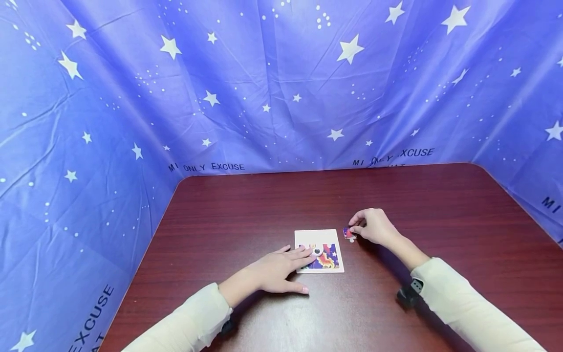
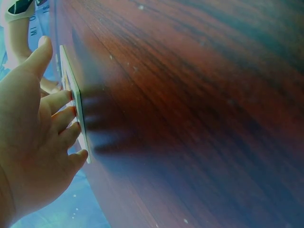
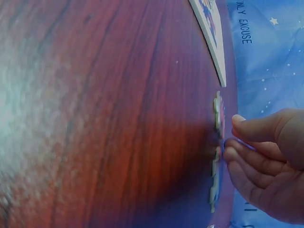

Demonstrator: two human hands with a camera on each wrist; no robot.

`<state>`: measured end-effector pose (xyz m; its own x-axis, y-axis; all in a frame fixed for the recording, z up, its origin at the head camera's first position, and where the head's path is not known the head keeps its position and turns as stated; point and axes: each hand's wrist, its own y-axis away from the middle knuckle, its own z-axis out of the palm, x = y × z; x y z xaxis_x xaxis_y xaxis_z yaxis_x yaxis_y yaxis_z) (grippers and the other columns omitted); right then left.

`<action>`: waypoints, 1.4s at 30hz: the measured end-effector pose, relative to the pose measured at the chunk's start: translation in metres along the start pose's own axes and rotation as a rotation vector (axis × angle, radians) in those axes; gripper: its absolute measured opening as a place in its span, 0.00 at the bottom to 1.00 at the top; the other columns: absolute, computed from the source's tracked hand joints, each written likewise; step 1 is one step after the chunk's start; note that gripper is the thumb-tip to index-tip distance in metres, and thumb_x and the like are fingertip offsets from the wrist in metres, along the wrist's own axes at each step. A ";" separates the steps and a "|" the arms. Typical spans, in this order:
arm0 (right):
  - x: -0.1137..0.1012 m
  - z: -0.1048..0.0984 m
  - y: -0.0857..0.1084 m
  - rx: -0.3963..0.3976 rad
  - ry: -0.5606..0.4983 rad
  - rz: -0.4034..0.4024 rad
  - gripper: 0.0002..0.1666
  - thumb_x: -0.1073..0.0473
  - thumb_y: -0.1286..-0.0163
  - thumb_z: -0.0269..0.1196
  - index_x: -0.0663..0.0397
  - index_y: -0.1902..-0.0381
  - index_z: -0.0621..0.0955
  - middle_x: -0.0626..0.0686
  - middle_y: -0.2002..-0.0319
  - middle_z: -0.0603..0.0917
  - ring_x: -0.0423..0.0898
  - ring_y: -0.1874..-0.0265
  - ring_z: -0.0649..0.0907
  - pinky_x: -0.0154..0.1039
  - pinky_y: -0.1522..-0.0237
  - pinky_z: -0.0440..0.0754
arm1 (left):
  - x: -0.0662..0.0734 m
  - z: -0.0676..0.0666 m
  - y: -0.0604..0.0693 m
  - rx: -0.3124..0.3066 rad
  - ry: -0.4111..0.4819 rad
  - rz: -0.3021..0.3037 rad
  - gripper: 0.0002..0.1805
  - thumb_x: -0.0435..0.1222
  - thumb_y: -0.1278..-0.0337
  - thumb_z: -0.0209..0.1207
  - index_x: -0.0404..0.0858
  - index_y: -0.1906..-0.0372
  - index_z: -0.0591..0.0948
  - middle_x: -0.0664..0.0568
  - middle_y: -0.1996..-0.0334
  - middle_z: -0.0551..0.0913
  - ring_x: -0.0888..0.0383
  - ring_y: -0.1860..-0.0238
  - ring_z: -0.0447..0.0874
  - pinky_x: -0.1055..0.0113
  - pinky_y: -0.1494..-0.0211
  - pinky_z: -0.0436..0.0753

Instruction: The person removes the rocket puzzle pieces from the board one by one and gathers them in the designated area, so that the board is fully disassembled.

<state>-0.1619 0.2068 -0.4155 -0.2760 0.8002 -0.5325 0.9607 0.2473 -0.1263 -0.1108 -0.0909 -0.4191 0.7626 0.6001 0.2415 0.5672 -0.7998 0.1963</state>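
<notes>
loose piece waits between the right grip and the puzzle board

we judge that the next move turns on one short line: the loose puzzle piece lies just left of the right grip, by its fingertips, and the puzzle board sits near, farther left. the right grip is clearly the nearer one. we see no clear long axis in the piece; a pale knob points toward our side of the worktop.

the right grip is narrow, thumb and fingertips a little apart, with nothing visible between them; we cannot tell whether they touch the piece. the left grip spreads flat, fingertips on the board.

the piece is small, purple and red, with a light edge. the board shows a bare white strip along its far side and a purple, red and gold picture below. from the right wrist we spot a second piece under the fingers.
</notes>
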 end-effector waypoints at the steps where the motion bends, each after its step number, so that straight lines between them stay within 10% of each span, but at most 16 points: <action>1: -0.002 0.000 0.001 0.002 -0.001 0.001 0.03 0.65 0.46 0.70 0.59 0.72 0.86 0.50 0.78 0.86 0.35 0.79 0.78 0.29 0.75 0.72 | 0.000 0.000 0.000 -0.002 -0.003 0.000 0.42 0.64 0.42 0.52 0.52 0.26 0.59 0.60 0.24 0.56 0.61 0.23 0.52 0.54 0.20 0.54; 18: -0.040 0.021 0.014 -0.096 0.040 -0.212 0.06 0.66 0.49 0.72 0.55 0.72 0.85 0.47 0.75 0.83 0.36 0.76 0.77 0.27 0.73 0.74 | 0.001 0.002 -0.001 0.008 0.000 -0.006 0.42 0.65 0.42 0.52 0.52 0.26 0.59 0.60 0.24 0.57 0.62 0.23 0.53 0.55 0.20 0.55; 42: -0.050 0.026 0.014 -0.186 0.036 -0.191 0.13 0.66 0.55 0.76 0.56 0.73 0.81 0.48 0.76 0.77 0.38 0.75 0.74 0.26 0.73 0.71 | 0.006 -0.013 -0.010 0.040 -0.120 0.006 0.38 0.65 0.41 0.50 0.48 0.31 0.70 0.57 0.30 0.69 0.63 0.28 0.64 0.54 0.21 0.57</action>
<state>-0.1343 0.1562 -0.4122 -0.4562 0.7471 -0.4835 0.8696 0.4896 -0.0640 -0.1155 -0.0793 -0.4076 0.7963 0.5915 0.1268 0.5727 -0.8046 0.1569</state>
